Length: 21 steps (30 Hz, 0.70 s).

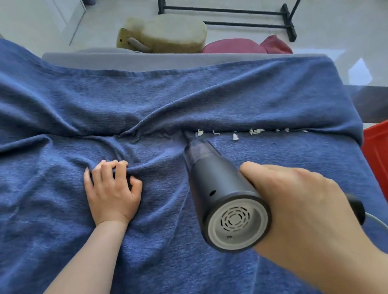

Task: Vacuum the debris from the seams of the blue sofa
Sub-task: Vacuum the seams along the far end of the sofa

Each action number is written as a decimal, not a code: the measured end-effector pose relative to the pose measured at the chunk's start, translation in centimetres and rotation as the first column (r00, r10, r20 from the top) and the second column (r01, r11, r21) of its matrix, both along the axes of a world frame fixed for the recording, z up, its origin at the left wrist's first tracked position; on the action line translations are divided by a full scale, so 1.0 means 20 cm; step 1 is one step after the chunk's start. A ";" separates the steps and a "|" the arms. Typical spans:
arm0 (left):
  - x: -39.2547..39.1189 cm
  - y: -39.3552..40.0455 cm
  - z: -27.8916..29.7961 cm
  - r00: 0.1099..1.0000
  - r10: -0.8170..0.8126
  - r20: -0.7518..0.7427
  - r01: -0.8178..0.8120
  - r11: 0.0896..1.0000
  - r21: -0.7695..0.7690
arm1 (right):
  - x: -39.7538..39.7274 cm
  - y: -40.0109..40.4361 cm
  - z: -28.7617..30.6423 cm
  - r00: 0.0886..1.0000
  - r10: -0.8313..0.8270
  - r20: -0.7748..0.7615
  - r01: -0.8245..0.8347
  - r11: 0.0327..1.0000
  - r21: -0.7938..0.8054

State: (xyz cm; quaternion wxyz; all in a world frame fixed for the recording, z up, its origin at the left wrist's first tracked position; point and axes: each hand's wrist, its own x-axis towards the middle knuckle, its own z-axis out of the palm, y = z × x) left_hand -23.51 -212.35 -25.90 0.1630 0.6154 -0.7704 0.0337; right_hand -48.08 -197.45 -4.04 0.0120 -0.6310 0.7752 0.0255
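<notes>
Head view: right hand (299, 207) grips handheld vacuum (220, 192), nozzle tip at sofa seam (271, 132) beside white debris (235, 136). Left hand (112, 192), fingers curled, bunches blue sofa cover (43, 152) folds.

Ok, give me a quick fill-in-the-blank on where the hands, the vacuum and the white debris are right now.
1. The dark grey handheld vacuum is gripped by the ____ hand.
2. The white paper scraps lie along the seam to the ____ of the vacuum's nozzle.
3. The left hand curls its fingers into the ____ fabric sofa cover.
4. Past the sofa's right edge stands a ____ plastic stool.

Missing words: right; right; blue; red
</notes>
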 end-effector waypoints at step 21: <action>0.00 0.09 0.06 0.992 -0.002 0.124 -0.030 0.968 0.250 | -0.03 0.10 -0.02 0.988 0.050 0.149 -0.048 0.999 -0.017</action>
